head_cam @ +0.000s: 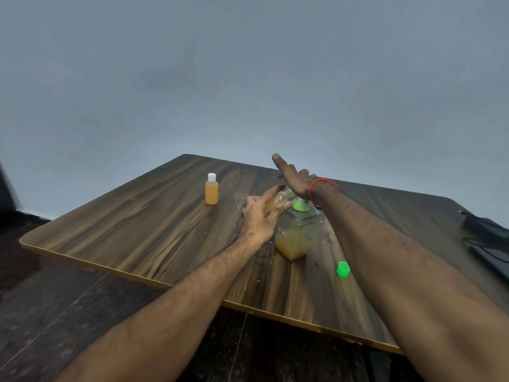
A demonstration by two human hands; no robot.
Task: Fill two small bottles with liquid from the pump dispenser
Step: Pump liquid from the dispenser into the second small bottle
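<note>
A clear pump dispenser (294,238) with a green pump head and orange liquid stands mid-table. My right hand (294,179) lies flat on the pump head, fingers straight, palm pressing down. My left hand (260,216) holds a small uncapped bottle (275,202), tilted, partly filled with orange liquid, up against the pump's spout. A second small bottle (211,190) with a white cap, full of orange liquid, stands upright farther left. A loose green cap (343,269) lies on the table to the dispenser's right.
The wooden table (137,224) has a gold-edged front rim; drops of liquid are scattered around the dispenser. A dark device with cables (484,232) sits at the table's right edge. Dark floor lies below; a grey wall is behind.
</note>
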